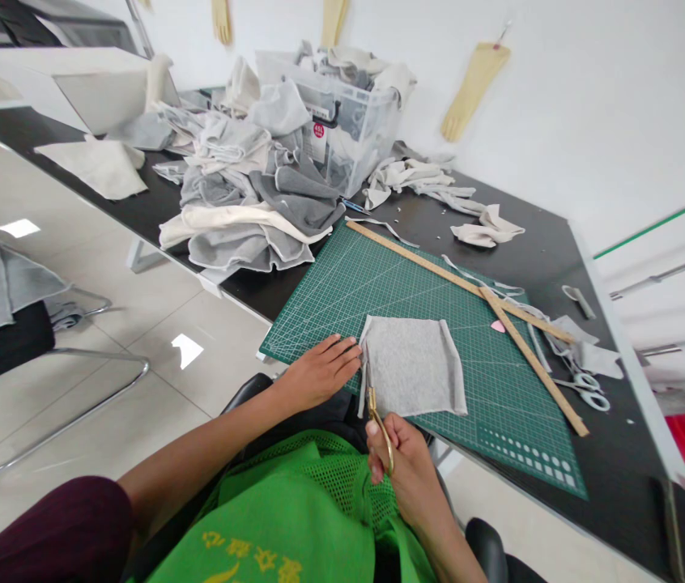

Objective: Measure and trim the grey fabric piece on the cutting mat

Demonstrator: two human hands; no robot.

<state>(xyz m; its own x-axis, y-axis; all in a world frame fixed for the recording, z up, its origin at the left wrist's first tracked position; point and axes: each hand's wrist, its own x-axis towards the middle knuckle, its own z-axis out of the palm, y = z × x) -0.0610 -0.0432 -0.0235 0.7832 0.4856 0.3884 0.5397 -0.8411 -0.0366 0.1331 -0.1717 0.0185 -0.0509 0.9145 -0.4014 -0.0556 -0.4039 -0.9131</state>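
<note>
L hand lies flat, fingers nr straight, no grip visible, at grey cloth's edge, R hand curls round gold scissors, cloth just beyond it, prob. v. light, soft, floppy, best pinned nr L fingertips.

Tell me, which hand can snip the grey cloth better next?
Probably the right hand: it grips gold-handled scissors at the cloth's left edge, while the left hand has no tool.

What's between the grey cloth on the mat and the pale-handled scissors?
Head view: from the grey cloth, bare green mat, then a slanting wooden ruler just before the pale-handled scissors.
</note>
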